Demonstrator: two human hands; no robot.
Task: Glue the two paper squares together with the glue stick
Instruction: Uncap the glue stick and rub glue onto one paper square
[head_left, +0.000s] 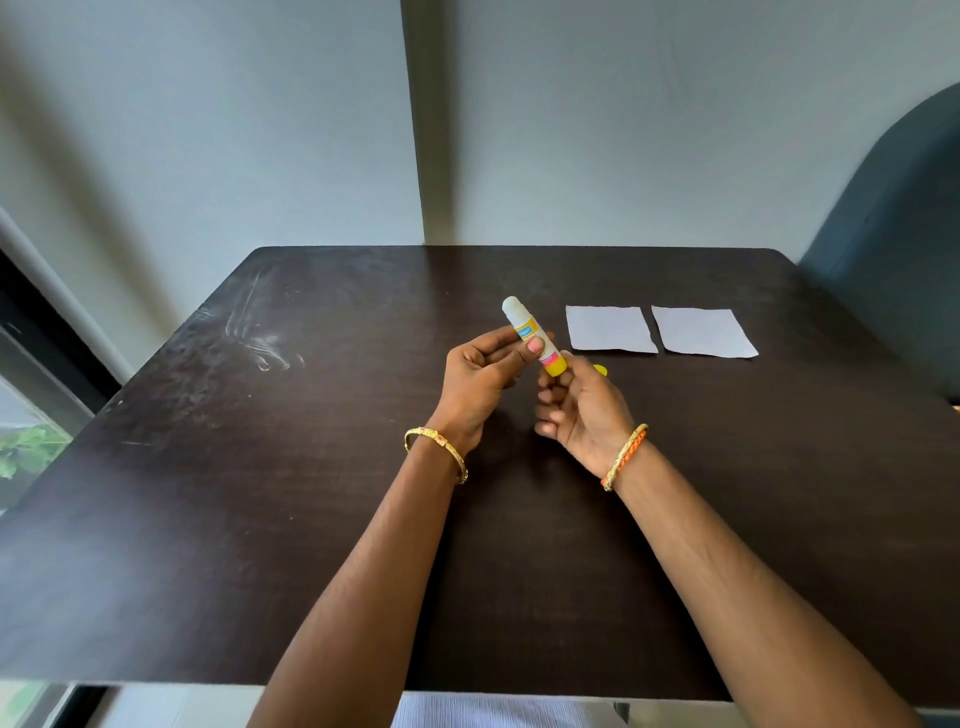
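Observation:
I hold a glue stick (524, 328) above the middle of the dark table (311, 519), its white tip pointing up and away. My left hand (480, 379) grips its barrel between thumb and fingers. My right hand (582, 405) pinches its yellow base end. Two white paper squares lie flat side by side to the right: the left square (609, 328) and the right square (702, 332), a narrow gap between them. A small yellow cap (600, 369) peeks out on the table behind my right hand.
A dark chair back (893, 249) stands at the table's right far corner. The wall runs just behind the table's far edge. White smear marks (265, 343) show on the left part of the tabletop. A window is at the far left.

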